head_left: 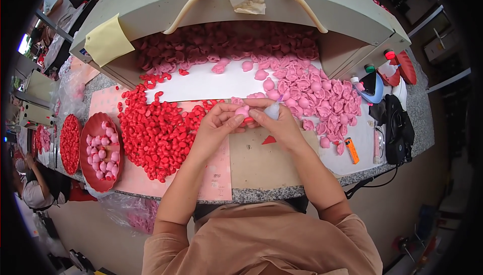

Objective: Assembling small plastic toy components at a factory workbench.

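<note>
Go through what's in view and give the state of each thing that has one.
Left hand, pinching a pink piece
Right hand, holding a translucent bottle
Red pieces, loose in a heap
Pink petal pieces, loose and piled
Red scalloped dish, partly filled
Orange lighter, lying down
Red-capped bottle, closed
Yellow note, attached to the hood

No lettering is standing out legibly. Small dark marks are showing near the lower right corner of the pink paper sheet (214, 190) and on the orange lighter (351, 150), defying reading.
</note>
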Available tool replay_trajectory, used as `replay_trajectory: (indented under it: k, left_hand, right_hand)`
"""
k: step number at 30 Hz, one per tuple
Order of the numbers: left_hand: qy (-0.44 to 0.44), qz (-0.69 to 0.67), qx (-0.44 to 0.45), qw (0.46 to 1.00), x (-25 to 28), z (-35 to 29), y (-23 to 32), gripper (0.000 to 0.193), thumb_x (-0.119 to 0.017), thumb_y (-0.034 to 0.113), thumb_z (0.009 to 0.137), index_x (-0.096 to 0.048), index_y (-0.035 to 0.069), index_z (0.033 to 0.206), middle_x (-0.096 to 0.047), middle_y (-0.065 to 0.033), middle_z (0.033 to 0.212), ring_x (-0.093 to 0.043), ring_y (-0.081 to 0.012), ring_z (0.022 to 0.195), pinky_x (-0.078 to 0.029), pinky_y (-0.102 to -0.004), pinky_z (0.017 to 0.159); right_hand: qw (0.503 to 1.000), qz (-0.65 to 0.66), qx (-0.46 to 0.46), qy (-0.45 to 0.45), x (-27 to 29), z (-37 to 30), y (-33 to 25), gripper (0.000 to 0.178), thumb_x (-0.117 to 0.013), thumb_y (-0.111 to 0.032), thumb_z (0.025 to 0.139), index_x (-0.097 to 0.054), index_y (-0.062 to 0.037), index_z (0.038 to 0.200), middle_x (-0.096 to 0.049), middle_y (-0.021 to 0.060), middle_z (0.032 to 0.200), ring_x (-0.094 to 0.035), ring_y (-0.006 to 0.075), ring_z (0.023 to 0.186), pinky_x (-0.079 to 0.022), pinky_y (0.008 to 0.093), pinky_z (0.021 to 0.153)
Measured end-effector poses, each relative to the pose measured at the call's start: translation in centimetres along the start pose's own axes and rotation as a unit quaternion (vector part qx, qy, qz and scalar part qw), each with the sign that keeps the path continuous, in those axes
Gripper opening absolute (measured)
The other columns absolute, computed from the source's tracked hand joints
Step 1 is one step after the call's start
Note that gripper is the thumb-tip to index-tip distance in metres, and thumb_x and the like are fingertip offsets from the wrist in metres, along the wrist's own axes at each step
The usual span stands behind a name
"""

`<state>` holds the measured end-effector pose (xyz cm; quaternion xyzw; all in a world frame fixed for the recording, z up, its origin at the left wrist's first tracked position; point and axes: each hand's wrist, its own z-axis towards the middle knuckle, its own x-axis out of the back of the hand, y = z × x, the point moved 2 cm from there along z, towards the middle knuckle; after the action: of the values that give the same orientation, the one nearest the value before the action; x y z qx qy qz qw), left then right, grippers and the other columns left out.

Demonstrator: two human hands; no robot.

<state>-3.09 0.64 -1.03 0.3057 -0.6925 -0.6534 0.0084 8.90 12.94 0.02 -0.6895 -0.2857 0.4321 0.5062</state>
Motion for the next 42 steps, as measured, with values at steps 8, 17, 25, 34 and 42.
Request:
replay_trajectory:
  k: [8,17,25,34,42]
  left_hand:
    - [-0.016,-0.219,0.104,0.970,-1.0,0.3,0.6,0.023,-0.053,0.023,0.092,-0.053,0.008,0.109,-0.057,0.0006,0.089,-0.053,-0.0084,0.079,-0.046,-0.0266,0.069]
    - [-0.019,-0.272,0.073,0.959,0.6,-1.1,1.4,0.030,-0.053,0.031,0.091,-0.053,0.009,0.112,-0.057,-0.0013,0.094,-0.054,-0.0102,0.083,-0.045,-0.0263,0.071]
    - [0.386,0.502,-0.322,0.704,9.0,-8.6,9.1,0.024,-0.062,0.007,0.081,-0.057,0.005,0.104,-0.056,-0.0123,0.097,-0.054,-0.0228,0.090,-0.044,-0.0305,0.076]
    - [0.509,0.685,-0.083,0.515,21.6,-18.0,10.1,0.026,-0.061,0.019,0.083,-0.062,0.007,0.106,-0.058,-0.0144,0.103,-0.053,-0.0311,0.097,-0.042,-0.0403,0.083]
    - [0.218,0.524,-0.195,0.800,9.6,-1.2,9.7,0.026,-0.062,0.015,0.084,-0.061,0.003,0.107,-0.062,-0.0091,0.090,-0.058,-0.0165,0.077,-0.046,-0.0271,0.069]
  right_hand:
    - [1.000,0.014,0.005,0.011,0.3,0.2,0.0,0.030,-0.059,-0.012,0.088,-0.055,0.0014,0.115,-0.062,0.0072,0.098,-0.058,0.0107,0.078,-0.049,0.0247,0.072]
    - [0.998,-0.034,0.016,0.049,-0.7,0.3,0.2,0.031,-0.056,-0.015,0.088,-0.054,0.0032,0.114,-0.062,0.0073,0.094,-0.057,0.0111,0.075,-0.048,0.0254,0.070]
    - [0.983,-0.105,0.118,0.090,0.7,-0.7,-0.1,0.036,-0.049,-0.024,0.092,-0.052,0.0030,0.116,-0.061,0.0101,0.092,-0.056,0.0103,0.070,-0.045,0.0242,0.066]
    - [0.985,-0.102,0.106,0.094,-1.0,-0.6,-0.6,0.032,-0.045,-0.023,0.094,-0.053,0.0008,0.113,-0.062,0.0030,0.084,-0.045,0.0053,0.050,-0.035,0.0183,0.043]
    - [0.960,-0.155,0.225,0.053,-0.3,-1.1,-0.2,0.035,-0.056,-0.026,0.090,-0.053,-0.0003,0.113,-0.059,-0.0001,0.085,-0.042,0.0015,0.053,-0.032,0.0160,0.044]
